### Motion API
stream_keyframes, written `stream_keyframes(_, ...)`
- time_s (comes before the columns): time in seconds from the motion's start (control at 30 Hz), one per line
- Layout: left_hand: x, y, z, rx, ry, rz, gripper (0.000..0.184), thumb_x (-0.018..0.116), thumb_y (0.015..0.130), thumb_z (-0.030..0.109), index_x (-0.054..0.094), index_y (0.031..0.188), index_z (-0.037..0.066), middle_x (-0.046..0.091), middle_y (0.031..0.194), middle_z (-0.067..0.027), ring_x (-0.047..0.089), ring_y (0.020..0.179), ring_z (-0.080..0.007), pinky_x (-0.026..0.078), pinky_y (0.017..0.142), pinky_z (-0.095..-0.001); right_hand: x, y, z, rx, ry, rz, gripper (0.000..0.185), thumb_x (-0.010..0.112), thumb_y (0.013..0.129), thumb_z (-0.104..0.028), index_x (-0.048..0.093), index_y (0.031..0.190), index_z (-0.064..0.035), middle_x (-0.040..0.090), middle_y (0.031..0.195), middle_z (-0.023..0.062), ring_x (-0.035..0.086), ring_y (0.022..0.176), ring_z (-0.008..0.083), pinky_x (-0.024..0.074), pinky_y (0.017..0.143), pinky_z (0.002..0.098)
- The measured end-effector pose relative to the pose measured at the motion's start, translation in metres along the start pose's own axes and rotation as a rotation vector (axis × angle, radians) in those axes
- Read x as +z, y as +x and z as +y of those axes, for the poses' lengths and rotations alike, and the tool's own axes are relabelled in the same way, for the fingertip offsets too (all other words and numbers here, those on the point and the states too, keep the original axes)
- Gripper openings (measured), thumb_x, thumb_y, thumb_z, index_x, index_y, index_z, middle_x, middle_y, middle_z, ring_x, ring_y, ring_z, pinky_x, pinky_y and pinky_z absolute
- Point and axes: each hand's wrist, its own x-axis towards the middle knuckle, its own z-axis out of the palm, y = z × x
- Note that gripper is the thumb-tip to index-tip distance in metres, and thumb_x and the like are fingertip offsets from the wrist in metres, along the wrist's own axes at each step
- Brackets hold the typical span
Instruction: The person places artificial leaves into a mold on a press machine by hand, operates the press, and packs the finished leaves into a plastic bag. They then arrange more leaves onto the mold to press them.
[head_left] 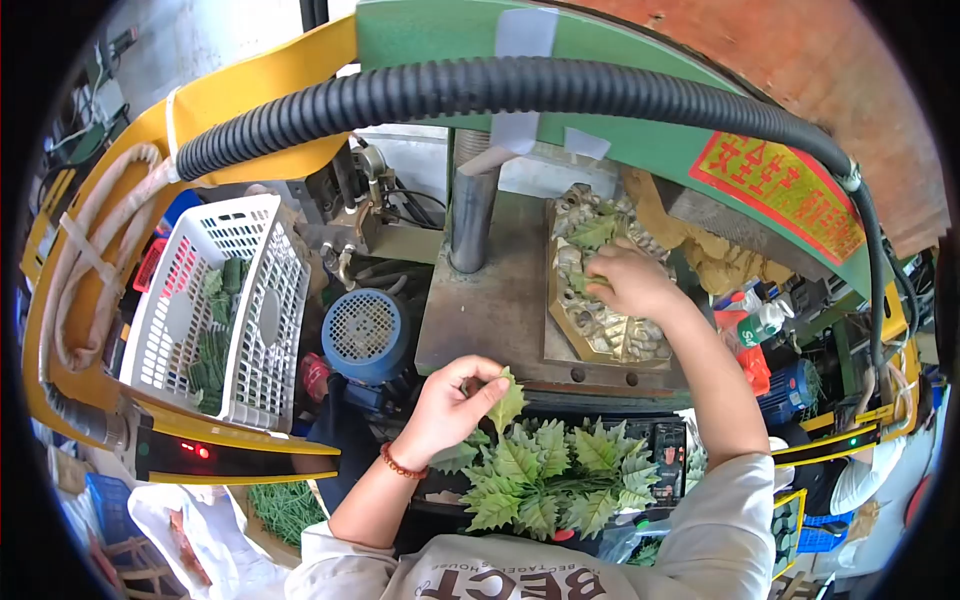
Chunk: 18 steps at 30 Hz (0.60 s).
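Our left hand [450, 405] pinches a serrated leaf [511, 404], tip away from us, near-left of the metal mould [640, 340]; our right hand [632, 282], closer, bunches at another leaf [574, 279], grip unclear.

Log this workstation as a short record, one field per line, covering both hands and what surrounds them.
Left hand: the hand pinches a single green leaf between thumb and fingers
Right hand: the hand reaches over the metal mold, fingers at its leaves; exact grip unclear
Below the hands: a pile of leafy sprigs
Left side: white basket with dark green foliage inside; blue motor beside it
Overhead: black corrugated hose
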Motion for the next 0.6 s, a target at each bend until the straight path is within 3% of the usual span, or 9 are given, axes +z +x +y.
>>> stream_keyframes(0.1,0.010,0.012,0.008,0.036,-0.044,0.020,0.023,0.068,0.081,0.002,0.058,0.103,0.005,0.058,0.074,0.0021,0.041,0.055,-0.0064,0.035,0.052,-0.0177,0.000,-0.014,-0.004,0.074,0.014,0.237,0.018,0.060,0.084,-0.021,0.060,0.091,-0.0041,0.059,0.087,0.0110,0.058,0.081,0.0305,0.0459,0.076,0.0430)
stream_keyframes(0.2,0.013,0.019,0.045,0.132,0.173,-0.085,0.024,0.068,0.081,0.004,0.057,0.103,0.004,0.060,0.078,-0.0003,0.046,0.060,-0.0082,0.037,0.055,-0.0187,-0.045,-0.049,-0.070,-0.083,0.349,0.141,0.014,0.057,0.086,-0.017,0.058,0.087,-0.0036,0.058,0.083,0.0116,0.058,0.078,0.0293,0.0463,0.073,0.0416)
stream_keyframes(0.27,0.017,0.020,0.063,0.217,0.390,-0.222,0.025,0.068,0.081,0.006,0.056,0.103,0.004,0.062,0.083,-0.0026,0.050,0.064,-0.0100,0.039,0.058,-0.0198,-0.040,-0.068,-0.091,-0.293,0.447,-0.115,0.009,0.060,0.082,-0.015,0.056,0.083,-0.0072,0.057,0.081,0.0059,0.055,0.073,0.0255,0.0448,0.063,0.0359)
stream_keyframes(0.33,0.021,0.025,0.059,0.183,0.350,-0.179,0.027,0.068,0.080,0.006,0.056,0.103,0.004,0.062,0.085,-0.0032,0.051,0.067,-0.0105,0.040,0.059,-0.0201,-0.046,-0.066,-0.076,-0.353,0.480,0.130,0.011,0.054,0.086,-0.012,0.055,0.078,-0.0042,0.055,0.076,0.0091,0.056,0.067,0.0250,0.0466,0.063,0.0343)
stream_keyframes(0.37,0.024,0.028,0.055,0.147,0.308,-0.113,0.028,0.069,0.079,0.005,0.055,0.104,0.003,0.062,0.087,-0.0038,0.052,0.069,-0.0110,0.041,0.060,-0.0205,-0.044,-0.066,-0.054,-0.127,0.603,0.133,0.007,0.057,0.083,-0.012,0.058,0.081,-0.0055,0.059,0.083,0.0074,0.058,0.076,0.0223,0.0474,0.065,0.0328)
stream_keyframes(0.43,0.028,0.036,0.047,0.085,0.227,0.022,0.031,0.069,0.078,0.004,0.054,0.105,0.003,0.062,0.091,-0.0051,0.054,0.074,-0.0121,0.042,0.062,-0.0212,-0.048,-0.053,-0.030,0.742,0.925,0.230,0.013,0.058,0.082,-0.009,0.063,0.094,-0.0076,0.063,0.100,0.0071,0.058,0.091,0.0223,0.0471,0.075,0.0355)
stream_keyframes(0.47,0.030,0.040,0.039,0.094,0.232,0.015,0.031,0.069,0.078,0.004,0.054,0.105,0.003,0.062,0.091,-0.0051,0.054,0.074,-0.0121,0.042,0.062,-0.0212,0.005,-0.039,0.052,0.743,0.926,0.243,0.013,0.058,0.082,-0.009,0.063,0.094,-0.0076,0.063,0.100,0.0071,0.058,0.091,0.0223,0.0471,0.075,0.0355)
stream_keyframes(0.5,0.030,0.042,0.026,0.073,0.130,0.008,0.032,0.069,0.078,0.004,0.053,0.106,0.003,0.061,0.093,-0.0053,0.054,0.076,-0.0121,0.042,0.062,-0.0209,0.071,-0.027,0.098,0.401,0.259,0.603,0.028,0.053,0.088,-0.016,0.061,0.114,-0.0119,0.058,0.122,0.0071,0.053,0.109,0.0242,0.0437,0.089,0.0382)
stream_keyframes(0.6,0.029,0.044,-0.004,-0.003,-0.166,-0.010,0.034,0.068,0.080,0.003,0.051,0.109,0.002,0.059,0.097,-0.0060,0.054,0.081,-0.0120,0.042,0.062,-0.0199,0.085,-0.015,0.131,0.388,0.045,0.667,0.031,0.053,0.088,-0.022,0.060,0.117,-0.0125,0.058,0.123,0.0065,0.054,0.110,0.0250,0.0443,0.090,0.0388)
